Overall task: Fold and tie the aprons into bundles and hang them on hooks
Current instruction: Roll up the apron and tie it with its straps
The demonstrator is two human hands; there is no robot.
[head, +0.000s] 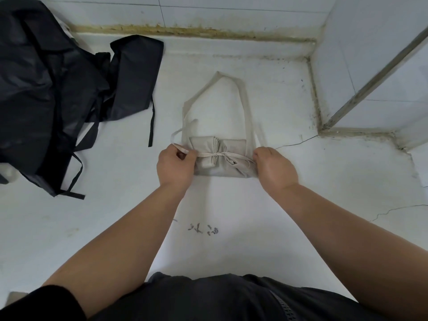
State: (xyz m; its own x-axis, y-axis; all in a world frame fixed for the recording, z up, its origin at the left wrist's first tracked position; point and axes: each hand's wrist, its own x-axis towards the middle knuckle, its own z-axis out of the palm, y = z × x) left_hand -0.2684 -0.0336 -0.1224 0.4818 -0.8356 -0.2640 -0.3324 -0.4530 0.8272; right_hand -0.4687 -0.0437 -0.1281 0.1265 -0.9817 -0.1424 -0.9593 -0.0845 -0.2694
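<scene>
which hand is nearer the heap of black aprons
Left. The left hand grips a tie at the folded beige apron bundle's left end, on the black apron heap's side; the right hand holds the far end.

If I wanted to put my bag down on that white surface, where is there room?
Free: the wide bare stretch between the beige bundle and the person's body, and the patch right of the right hand toward the corner. Crowded: the left, under the black aprons and their trailing straps.

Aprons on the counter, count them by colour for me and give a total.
Beige apron, folded, being tied: 1
Black aprons, a loose heap, cannot separate: at least 1
Total: at least 2
</scene>
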